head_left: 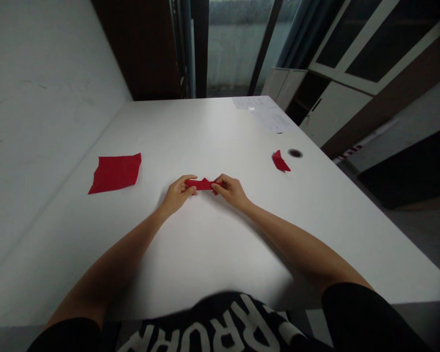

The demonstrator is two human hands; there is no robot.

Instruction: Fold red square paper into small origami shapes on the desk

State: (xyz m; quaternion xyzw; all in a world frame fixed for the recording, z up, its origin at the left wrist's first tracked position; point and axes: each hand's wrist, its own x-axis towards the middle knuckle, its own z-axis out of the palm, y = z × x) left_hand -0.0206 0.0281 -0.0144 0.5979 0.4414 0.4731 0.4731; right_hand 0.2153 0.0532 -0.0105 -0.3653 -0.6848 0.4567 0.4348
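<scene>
Between my two hands is a narrow strip of folded red paper [204,185], with a small pointed peak along its upper edge. My left hand [179,190] pinches the strip's left end between thumb and fingers. At the other end, my right hand [230,189] grips the paper with the thumb on the near face. Both hands are low over the middle of the white table [205,132]. The fingers behind the strip are partly hidden.
A flat, creased red sheet [115,172] lies to the left. Toward the right sits a small folded red paper piece [280,161], beside a round cable hole [295,153]. Printed white sheets [269,117] lie at the far right corner. A wall [51,98] borders the table's left side.
</scene>
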